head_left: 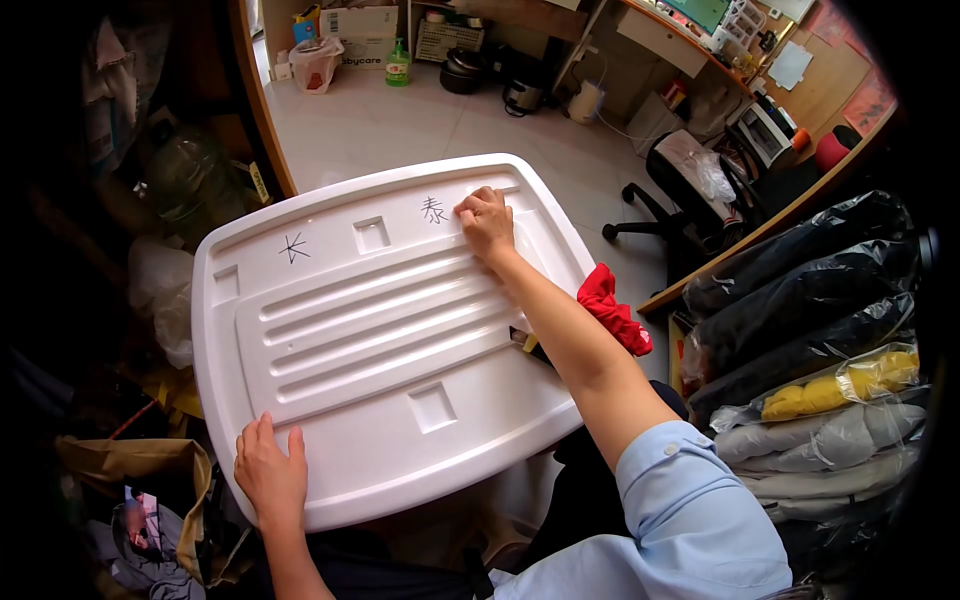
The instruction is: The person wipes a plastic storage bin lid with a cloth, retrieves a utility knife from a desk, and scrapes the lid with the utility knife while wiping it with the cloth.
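Note:
A large white plastic lid (330,390) with raised ribs and rounded corners lies in front of me. Two handwritten black characters (434,210) stand near its far edge. My right hand (485,222) is closed, its fingertips pressed to the lid just right of one character; what it holds, if anything, is hidden. Spread near the lid's near left corner, my left hand (272,472) lies flat with nothing in it. A black and yellow tool, probably a utility knife (528,342), lies partly hidden under my right forearm. Red cloth (610,312) sits at the lid's right edge.
Plastic-wrapped folded clothes (820,400) are stacked on the right. An office chair (690,185) stands beyond them. At the back are a green pump bottle (398,64), a black pot (462,70) and a carton (358,40). A brown bag (130,460) is at the left.

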Demonstrator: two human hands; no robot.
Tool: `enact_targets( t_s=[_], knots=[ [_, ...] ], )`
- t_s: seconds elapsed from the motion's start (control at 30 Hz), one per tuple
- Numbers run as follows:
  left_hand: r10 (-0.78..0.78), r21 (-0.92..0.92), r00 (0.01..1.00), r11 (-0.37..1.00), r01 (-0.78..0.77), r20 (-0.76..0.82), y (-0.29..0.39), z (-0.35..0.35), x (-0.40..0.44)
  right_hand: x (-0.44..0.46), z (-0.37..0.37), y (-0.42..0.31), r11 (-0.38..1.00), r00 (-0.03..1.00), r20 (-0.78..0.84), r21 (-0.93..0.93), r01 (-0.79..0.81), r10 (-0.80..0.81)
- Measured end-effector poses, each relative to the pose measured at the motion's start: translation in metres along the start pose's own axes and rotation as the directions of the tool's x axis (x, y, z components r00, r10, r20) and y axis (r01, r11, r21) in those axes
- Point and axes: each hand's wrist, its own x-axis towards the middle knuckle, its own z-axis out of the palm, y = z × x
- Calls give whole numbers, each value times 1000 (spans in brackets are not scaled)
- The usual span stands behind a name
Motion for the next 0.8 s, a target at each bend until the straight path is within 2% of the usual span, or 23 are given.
enact_targets(
  t_s=[0.13,0.23,0.3,0.43,0.5,0.6,0.73,0.8],
  knots=[
    [-8,-5,1000,1000,8,6,0,0,0,1,-1,3,1000,999,48,-16,9,-8],
    [-15,-9,1000,1000,15,16,0,-1,0,-2,-1,0,993,995,11,68,98,-99],
    [-19,-10,1000,1000,19,24,1,-3,0,-1,3,2,996,996,-58,44,76,-73],
    [-27,-20,999,999,27,27,1,-3,-1,2,5,10,996,999,-31,83,14,-11],
    [-25,-22,999,999,25,28,0,-3,-1,2,8,8,998,994,-101,58,-33,39],
    [-28,-16,999,999,28,31,0,-3,-1,-2,-4,-1,998,1000,-18,58,16,-15],
    [-24,-11,999,1000,24,40,2,-5,-1,-4,-3,-4,999,999,-16,29,43,-42],
    [-27,-10,999,1000,28,45,3,-5,-1,-2,2,-1,982,988,-109,-141,-123,108]
  ],
)
